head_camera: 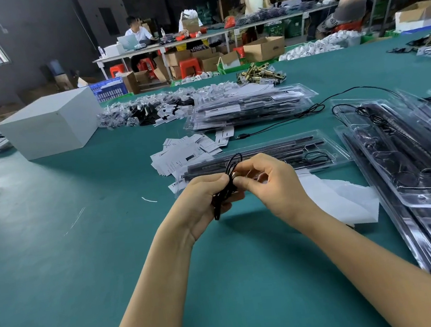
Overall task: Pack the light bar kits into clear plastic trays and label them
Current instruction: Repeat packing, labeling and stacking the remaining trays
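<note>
**Both hands grip a coiled black cable above the green table**

The green table (58,264) lies bare in front of and to the left of the person's arms, out to a white box (52,123) at the far left. To the right the room narrows: stacked clear plastic trays (413,166) holding black light bars run along the right edge, and a sheet of white paper (349,198) lies just beside the right wrist. Directly beyond the hands sits one clear tray (323,147) loaded with dark bars, and just left of it a loose heap of white labels (186,153). Farther back lies a stack of filled trays (251,107), with a loose black USB cable (298,115) running across the table near it.

The left hand (208,199) has its fingers curled around a bundled black cable (225,189), whose loops rise above the fist and whose end hangs below it. The right hand (268,184) meets it from the right, with thumb and forefinger pinching the bundle near its top and the other fingers bent loosely. Both hands are held above the table surface, just in front of the loaded tray.
</note>
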Action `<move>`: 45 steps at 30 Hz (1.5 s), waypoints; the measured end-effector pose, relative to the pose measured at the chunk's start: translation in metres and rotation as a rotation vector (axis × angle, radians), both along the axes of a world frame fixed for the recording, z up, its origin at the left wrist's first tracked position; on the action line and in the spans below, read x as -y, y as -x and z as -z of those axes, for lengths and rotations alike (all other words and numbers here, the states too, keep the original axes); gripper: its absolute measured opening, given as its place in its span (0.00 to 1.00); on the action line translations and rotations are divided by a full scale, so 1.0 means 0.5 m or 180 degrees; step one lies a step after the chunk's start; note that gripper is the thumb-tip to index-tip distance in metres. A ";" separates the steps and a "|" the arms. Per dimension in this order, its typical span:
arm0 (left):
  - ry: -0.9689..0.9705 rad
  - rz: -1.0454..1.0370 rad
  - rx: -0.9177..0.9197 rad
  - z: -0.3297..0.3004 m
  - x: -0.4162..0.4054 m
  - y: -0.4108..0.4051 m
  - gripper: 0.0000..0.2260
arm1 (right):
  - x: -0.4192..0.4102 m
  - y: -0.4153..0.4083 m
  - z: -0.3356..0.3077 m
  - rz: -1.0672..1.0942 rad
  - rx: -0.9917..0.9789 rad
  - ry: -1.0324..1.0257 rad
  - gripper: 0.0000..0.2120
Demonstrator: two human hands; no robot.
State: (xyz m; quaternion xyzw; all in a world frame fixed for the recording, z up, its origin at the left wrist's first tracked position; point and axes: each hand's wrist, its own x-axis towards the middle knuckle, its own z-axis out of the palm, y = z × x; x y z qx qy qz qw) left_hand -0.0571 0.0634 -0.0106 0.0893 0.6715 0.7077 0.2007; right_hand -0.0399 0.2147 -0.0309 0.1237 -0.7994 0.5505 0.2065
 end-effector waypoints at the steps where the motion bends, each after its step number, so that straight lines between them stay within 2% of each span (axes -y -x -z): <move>1: -0.0079 0.0019 0.0040 -0.002 0.001 0.000 0.11 | 0.003 0.001 0.001 0.0077 -0.0059 0.0010 0.08; 5: -0.0181 -0.0101 0.0092 -0.004 0.000 -0.002 0.10 | 0.005 0.007 0.007 0.0414 0.0081 0.0235 0.15; 7: -0.0387 -0.0154 0.0121 -0.007 -0.001 -0.003 0.09 | 0.002 0.009 0.008 0.0327 0.0293 0.0441 0.14; 9: -0.0822 -0.0198 0.0202 -0.016 0.001 -0.002 0.08 | 0.003 0.012 0.008 0.0011 0.0619 0.0938 0.10; 11: -0.1385 -0.0210 0.0285 -0.023 0.005 0.002 0.10 | 0.013 0.012 0.012 -0.0513 0.1132 0.1365 0.13; 12: -0.1664 -0.0210 0.0324 -0.025 0.008 0.004 0.11 | 0.020 0.010 0.015 -0.0768 0.1378 0.1353 0.14; 14: -0.2055 -0.0286 0.0340 -0.026 0.013 0.008 0.13 | 0.035 0.002 0.023 -0.1116 0.1633 0.0984 0.14; 16: -0.2318 -0.0458 0.0331 -0.025 0.022 0.013 0.13 | 0.042 -0.003 0.028 -0.1280 0.1533 0.0627 0.14; 20: -0.2603 -0.0685 0.0394 -0.024 0.049 0.024 0.11 | 0.027 0.006 0.035 -0.0933 0.0997 -0.0398 0.09; 24: -0.2000 -0.0883 0.0337 -0.013 0.058 0.028 0.09 | 0.015 0.010 0.052 -0.0701 0.0524 -0.1252 0.05; 28: -0.1152 -0.0921 0.0081 -0.008 0.062 0.026 0.08 | 0.019 0.012 0.058 -0.0572 0.0149 -0.1738 0.03; 34: 0.0263 -0.0794 -0.0321 0.003 0.057 0.023 0.08 | 0.027 0.012 0.069 -0.0292 -0.0283 -0.1972 0.05; 38: 0.1093 -0.0712 -0.0736 0.014 0.046 0.020 0.11 | 0.028 0.014 0.077 -0.0243 -0.0391 -0.1959 0.05; 45: 0.1757 -0.0083 -0.0962 0.013 0.045 0.018 0.11 | 0.030 0.014 0.078 -0.0047 -0.0457 -0.2021 0.07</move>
